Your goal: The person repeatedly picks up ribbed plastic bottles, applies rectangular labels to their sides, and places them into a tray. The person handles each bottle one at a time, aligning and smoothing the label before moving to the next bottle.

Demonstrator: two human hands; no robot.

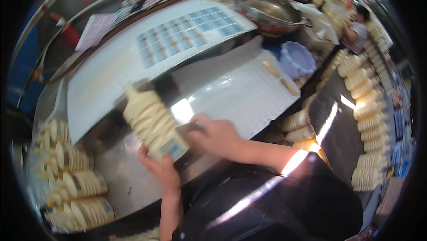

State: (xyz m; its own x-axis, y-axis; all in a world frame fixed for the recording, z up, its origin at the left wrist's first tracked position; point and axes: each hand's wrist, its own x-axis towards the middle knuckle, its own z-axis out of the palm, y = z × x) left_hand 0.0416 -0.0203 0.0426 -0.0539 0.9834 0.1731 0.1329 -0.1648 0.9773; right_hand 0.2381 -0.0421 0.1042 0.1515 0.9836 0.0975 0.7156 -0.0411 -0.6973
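A cream bottle with wavy ridges lies tilted in front of me, its neck toward the far left. My left hand grips it around the base. A grey-blue rectangular label shows on the bottle near that end. Close to its right side my right hand is closed, with a flat greyish thing, blurred by motion, between the fingers and the bottle. What that thing is, I cannot make out.
A white board carries rows of blue labels. Right of the bottle lies a translucent plastic tray with a yellow stick. Beyond are a metal basin and a lilac bucket. Cream bottles stack at left; another person is far right.
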